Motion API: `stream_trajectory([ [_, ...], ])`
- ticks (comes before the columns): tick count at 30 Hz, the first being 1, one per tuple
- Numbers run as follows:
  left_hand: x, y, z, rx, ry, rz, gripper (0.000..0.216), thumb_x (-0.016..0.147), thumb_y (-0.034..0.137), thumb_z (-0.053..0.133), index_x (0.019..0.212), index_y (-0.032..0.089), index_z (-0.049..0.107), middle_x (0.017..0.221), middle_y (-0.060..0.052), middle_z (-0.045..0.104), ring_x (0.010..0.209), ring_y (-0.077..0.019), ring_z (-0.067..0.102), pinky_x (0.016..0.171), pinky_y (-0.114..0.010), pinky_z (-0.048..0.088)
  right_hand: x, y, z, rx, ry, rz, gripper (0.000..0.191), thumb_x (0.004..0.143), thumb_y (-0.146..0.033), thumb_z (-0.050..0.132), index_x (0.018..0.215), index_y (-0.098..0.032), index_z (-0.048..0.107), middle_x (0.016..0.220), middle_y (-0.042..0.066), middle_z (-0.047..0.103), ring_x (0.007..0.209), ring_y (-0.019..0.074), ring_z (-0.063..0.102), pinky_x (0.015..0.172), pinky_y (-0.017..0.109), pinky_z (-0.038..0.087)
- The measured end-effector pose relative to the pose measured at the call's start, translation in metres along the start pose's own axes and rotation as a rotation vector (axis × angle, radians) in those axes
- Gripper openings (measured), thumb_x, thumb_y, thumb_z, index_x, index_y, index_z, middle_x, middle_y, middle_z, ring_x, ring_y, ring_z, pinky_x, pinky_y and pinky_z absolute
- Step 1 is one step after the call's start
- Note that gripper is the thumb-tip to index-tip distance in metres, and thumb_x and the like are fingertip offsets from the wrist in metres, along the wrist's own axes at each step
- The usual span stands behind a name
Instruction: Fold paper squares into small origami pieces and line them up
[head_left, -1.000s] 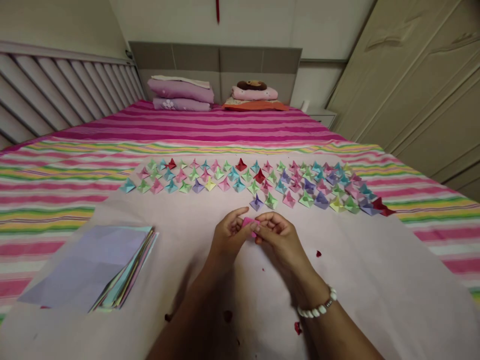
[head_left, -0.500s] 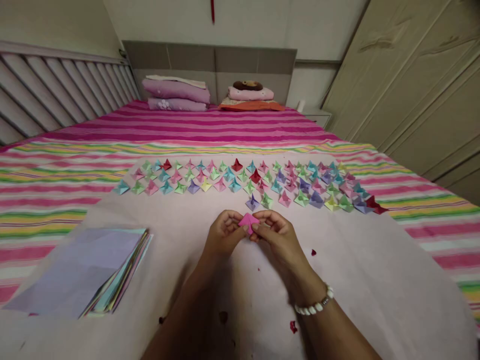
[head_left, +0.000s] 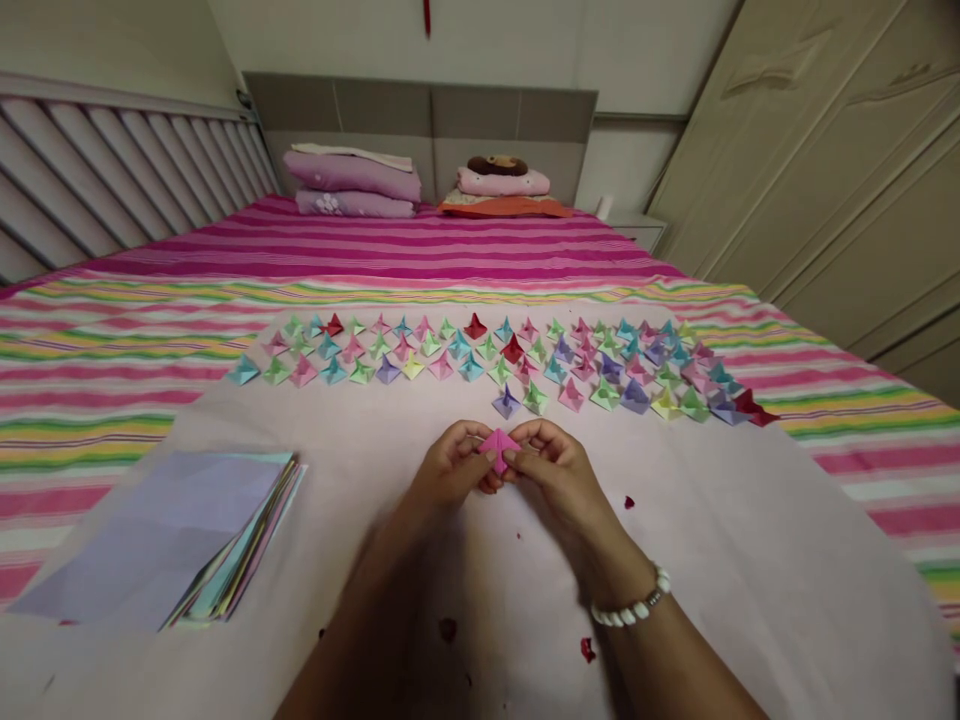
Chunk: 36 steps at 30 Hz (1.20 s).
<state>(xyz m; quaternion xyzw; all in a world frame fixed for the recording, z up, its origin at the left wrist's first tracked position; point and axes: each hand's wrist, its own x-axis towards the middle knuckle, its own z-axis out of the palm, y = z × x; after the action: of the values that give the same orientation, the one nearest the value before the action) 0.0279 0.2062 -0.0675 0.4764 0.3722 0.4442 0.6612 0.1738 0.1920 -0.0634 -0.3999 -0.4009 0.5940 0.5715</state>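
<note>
A small bright pink folded paper piece [head_left: 500, 443], diamond-shaped with a crease down its middle, is held up between both hands. My left hand [head_left: 454, 466] pinches its left side, thumb on the near face. On the other side, my right hand [head_left: 551, 462] grips it the same way, the thumbs nearly meeting at the lower part. The fingertips behind the paper are partly hidden. Just beyond the hands stand a purple folded paper boat [head_left: 506, 403] and a green one [head_left: 535, 400], part of rows of several colourful folded boats.
A stack of coloured paper sheets [head_left: 165, 530] lies on the pale board [head_left: 360, 640] at left. Small red scraps [head_left: 588, 650] are scattered near my forearms. Beyond the board, a striped bedsheet [head_left: 420, 245] leads to folded bedding [head_left: 352, 180] by the headboard.
The pink paper has tilted slightly, and its centre crease shows more clearly. Both hands keep their pinch with the fingers shifted a little. The view has moved very slightly.
</note>
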Motion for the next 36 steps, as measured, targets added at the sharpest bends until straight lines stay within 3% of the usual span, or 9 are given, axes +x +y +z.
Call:
stream_trajectory([
  [3,-0.0001,0.0001,-0.0001,-0.008,-0.047,0.012,0.029,0.071,0.034,0.07,0.088,0.017,0.056,0.067,0.0,0.066,0.054,-0.0106,0.058,0.055,-0.024,0.045,0.0003,-0.0003,0.0,0.004,0.0,0.004,0.023,0.059,-0.023,0.081,0.073,-0.018,0.062,0.05,-0.003,0.064,0.047,0.011,0.057,0.051,0.023,0.045],
  [12,-0.0016,0.0017,0.0056,0.031,0.056,0.074,0.016,0.067,0.02,0.066,0.078,0.015,0.056,0.06,0.001,0.064,0.051,-0.0089,0.055,0.051,-0.021,0.043,-0.002,-0.0013,0.0016,-0.015,-0.033,0.036,0.02,0.061,-0.025,0.079,0.074,-0.017,0.066,0.054,-0.001,0.066,0.048,0.0113,0.058,0.051,0.023,0.044],
  [25,-0.0043,0.002,0.008,-0.001,0.117,0.065,0.016,0.065,0.025,0.074,0.075,0.014,0.069,0.053,0.0,0.066,0.051,-0.0108,0.06,0.051,-0.022,0.047,-0.0015,-0.0017,0.0018,0.041,0.058,0.033,0.011,0.058,-0.019,0.078,0.065,-0.017,0.07,0.053,0.0,0.067,0.048,0.0109,0.056,0.05,0.023,0.042],
  [36,-0.0046,-0.0002,0.0058,-0.114,0.08,0.049,0.006,0.068,0.016,0.068,0.073,0.016,0.07,0.056,0.001,0.066,0.054,-0.0103,0.059,0.056,-0.022,0.045,-0.0044,-0.0091,0.0046,0.013,0.037,0.045,0.006,0.058,-0.017,0.075,0.063,-0.018,0.071,0.054,0.0,0.068,0.049,0.0119,0.057,0.054,0.026,0.046],
])
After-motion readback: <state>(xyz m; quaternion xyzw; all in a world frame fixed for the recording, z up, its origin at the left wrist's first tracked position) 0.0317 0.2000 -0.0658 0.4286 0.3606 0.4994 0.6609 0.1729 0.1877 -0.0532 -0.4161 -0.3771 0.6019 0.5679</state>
